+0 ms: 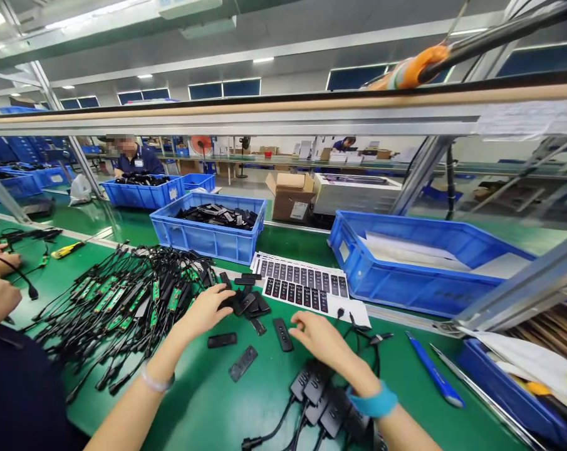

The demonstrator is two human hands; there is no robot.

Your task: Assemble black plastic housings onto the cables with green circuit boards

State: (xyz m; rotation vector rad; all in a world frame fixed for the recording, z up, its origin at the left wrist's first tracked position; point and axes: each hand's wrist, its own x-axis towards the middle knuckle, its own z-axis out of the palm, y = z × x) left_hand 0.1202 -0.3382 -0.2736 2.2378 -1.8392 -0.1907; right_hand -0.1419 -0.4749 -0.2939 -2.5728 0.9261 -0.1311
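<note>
We find the left hand (207, 311) open, fingers resting on a heap of black covers (245, 302) on the counter (208, 401). The right hand (318, 338) lies open, fingertips just beside one cover (282, 334).

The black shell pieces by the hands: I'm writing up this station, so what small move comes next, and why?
Probably the left hand closes on one black shell piece from the small heap it touches. The right hand hovers open beside another piece, holding nothing.
</note>
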